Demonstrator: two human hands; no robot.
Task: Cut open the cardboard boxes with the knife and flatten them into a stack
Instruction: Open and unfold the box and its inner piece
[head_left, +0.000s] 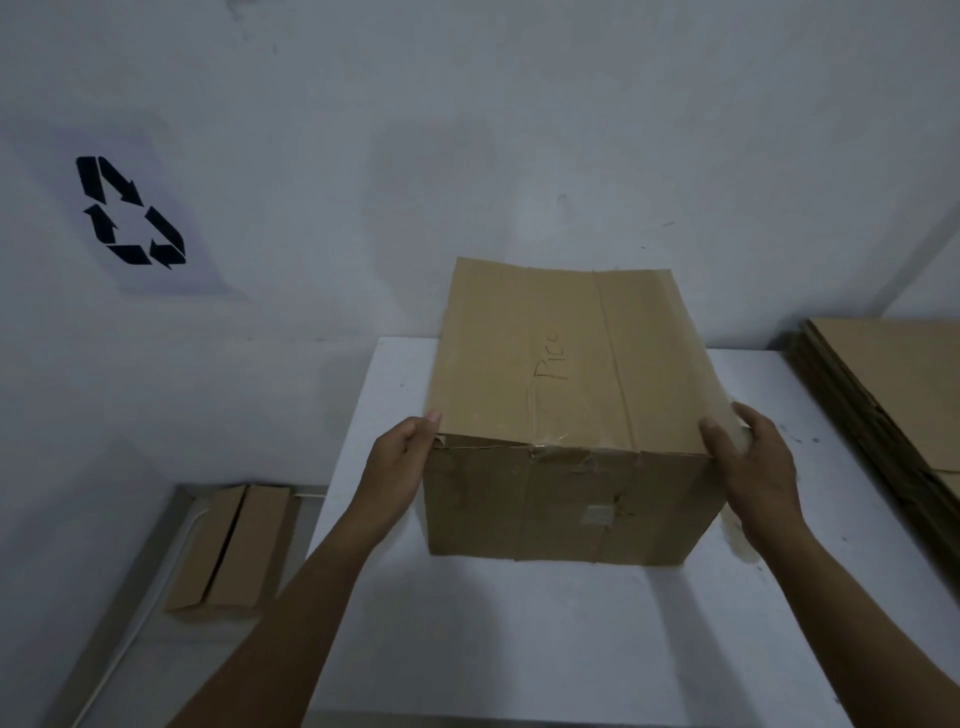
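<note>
A closed brown cardboard box stands on the white table, taped along its top seam with handwriting on the lid. My left hand holds the box's near left top corner, thumb on the lid. Against the box's right side lies my right hand, its thumb on the top edge and its fingers spread along the side. No knife is in view.
A stack of flattened cardboard lies on the table's right side. On the floor to the left sits a smaller open box by the wall. A recycling symbol is on the wall behind.
</note>
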